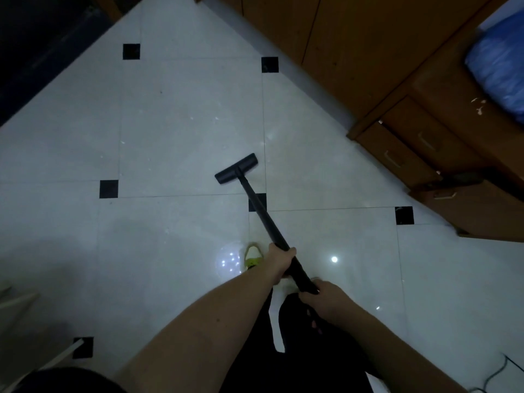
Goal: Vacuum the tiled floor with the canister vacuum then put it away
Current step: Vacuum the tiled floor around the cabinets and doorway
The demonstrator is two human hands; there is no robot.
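A black vacuum wand (262,212) slants from my hands down to a flat black floor head (236,168) resting on the white tiled floor (181,131). My left hand (279,260) is closed around the wand at mid-length. Just behind it, my right hand (324,300) grips the wand's upper end. The floor has small black diamond insets (109,189) at the tile corners and a few pale specks of debris (123,143) ahead of the head. The canister body is out of view.
A brown wooden cabinet with drawers (402,148) runs along the right side, with a blue bag (499,66) on top. A dark doorway (42,38) lies at upper left. My foot in a yellow-green shoe (252,258) stands by the wand. A thin cable (496,375) lies lower right.
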